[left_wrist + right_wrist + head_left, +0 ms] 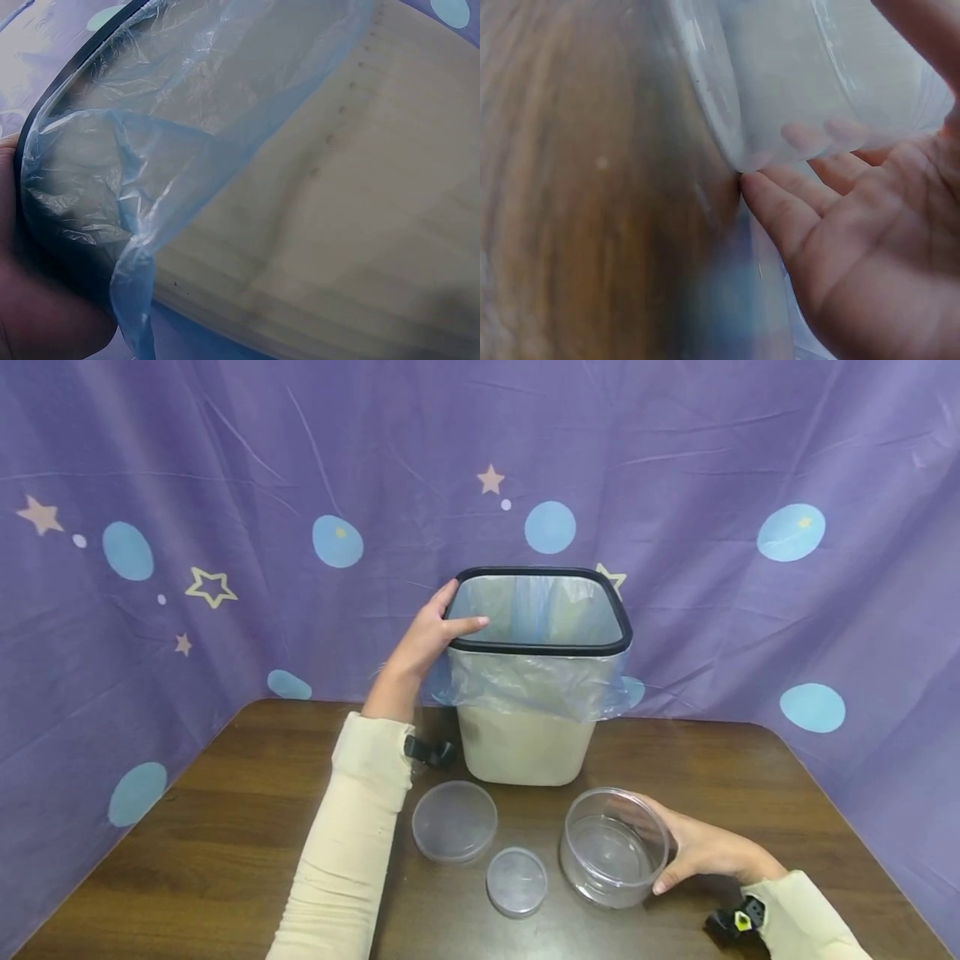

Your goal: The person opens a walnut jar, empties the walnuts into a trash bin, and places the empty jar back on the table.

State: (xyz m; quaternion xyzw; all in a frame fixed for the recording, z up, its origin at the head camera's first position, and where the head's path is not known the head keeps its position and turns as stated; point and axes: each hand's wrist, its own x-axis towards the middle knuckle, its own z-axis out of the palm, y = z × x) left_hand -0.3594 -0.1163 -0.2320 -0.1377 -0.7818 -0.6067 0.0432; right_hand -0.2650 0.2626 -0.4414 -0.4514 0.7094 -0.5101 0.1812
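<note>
A cream trash bin (pixel 525 747) with a black rim stands upright at the back of the table, a thin translucent bluish bag (pixel 540 681) folded down over its outside. My left hand (pixel 423 639) grips the rim's left side, thumb reaching over the opening; the left wrist view shows the bag (pixel 187 127) hanging loosely beside that hand. At front right, my right hand (pixel 708 847) holds a clear round plastic container (pixel 611 881) by its right side, thumb in front and fingers behind. In the right wrist view, fingers (pixel 780 210) lie against the container's clear wall (pixel 780 75).
A round translucent lid (pixel 454 821) lies in front of the bin. Next to it sits a smaller round lidded container (pixel 517 882), left of the one I hold. The brown wooden table (pixel 225 827) backs onto a purple curtain (pixel 420 460) with stars and dots.
</note>
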